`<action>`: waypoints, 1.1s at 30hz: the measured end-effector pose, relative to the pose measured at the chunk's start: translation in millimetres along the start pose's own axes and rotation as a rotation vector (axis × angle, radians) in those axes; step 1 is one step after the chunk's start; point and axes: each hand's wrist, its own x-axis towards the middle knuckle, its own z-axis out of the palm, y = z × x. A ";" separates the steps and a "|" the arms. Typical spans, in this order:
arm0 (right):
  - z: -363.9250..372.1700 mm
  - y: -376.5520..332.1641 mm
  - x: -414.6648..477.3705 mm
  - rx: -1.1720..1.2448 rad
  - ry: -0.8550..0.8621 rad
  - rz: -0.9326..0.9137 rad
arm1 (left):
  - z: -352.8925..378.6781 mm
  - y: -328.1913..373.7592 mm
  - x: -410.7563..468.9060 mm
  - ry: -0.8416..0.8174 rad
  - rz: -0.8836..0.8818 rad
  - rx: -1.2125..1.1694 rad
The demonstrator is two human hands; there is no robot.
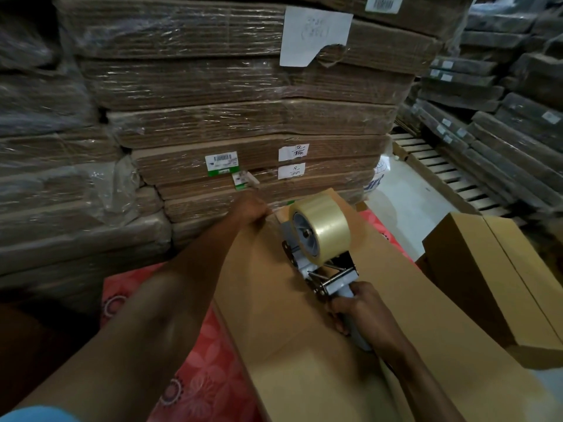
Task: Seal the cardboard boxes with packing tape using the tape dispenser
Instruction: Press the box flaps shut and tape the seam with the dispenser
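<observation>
The left hand [251, 208] presses flat, fingers released, on the far edge of the cardboard box [274, 300] lying on the red patterned mat [198, 360]. Right of it, the right hand [362, 312] clenches the tape dispenser [320, 248] handle, the dispenser resting on the box top. Another box [487, 269] sits far right.

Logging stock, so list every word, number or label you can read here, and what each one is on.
"18": handwritten on the lower small white slip on the shrink-wrapped stack of flattened brown cardboard; the line under it is unclear.
Upper small white slip: handwriting illegible.
Large torn white paper sheet: faint handwriting, unreadable.
Green-edged white barcode label: print too small.
Top white barcode sticker: too small.
Blue print on white sacking: cut off, unreadable.
</observation>
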 end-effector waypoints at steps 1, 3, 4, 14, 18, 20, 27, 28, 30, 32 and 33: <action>0.3 -1.3 -0.8 0.007 0.000 0.010 | 0.1 1.6 -1.5 -0.010 -0.005 0.063; -0.1 -3.9 -1.5 0.033 -0.008 0.022 | 1.0 4.1 -7.4 0.056 -0.002 0.202; -1.0 -6.0 -1.6 0.039 -0.015 0.028 | 2.3 7.6 -12.9 0.154 -0.003 0.246; -13.4 -35.8 -1.6 -0.083 0.015 0.011 | 37.2 23.1 -46.3 0.016 0.157 0.675; -19.1 -32.3 -10.0 -0.092 -0.022 0.013 | 40.4 31.1 -40.2 -0.002 0.028 0.687; -22.3 -23.8 -16.8 -0.082 -0.029 0.024 | 39.1 34.0 -39.5 -0.030 0.048 0.692; -60.2 16.1 -74.6 -0.083 0.006 0.133 | 50.4 37.5 -39.0 0.017 0.018 0.731; -64.7 20.8 -83.3 -0.083 -0.002 0.159 | 51.3 38.9 -41.3 0.035 -0.005 0.708; -67.1 26.7 -94.8 -0.069 -0.010 0.199 | 53.0 42.3 -46.8 0.105 -0.042 0.635; -64.7 28.5 -101.1 -0.040 -0.003 0.204 | 62.6 48.7 -59.3 0.213 -0.056 0.550; -63.9 27.6 -101.9 -0.019 0.004 0.201 | 71.9 51.5 -68.5 0.270 -0.058 0.510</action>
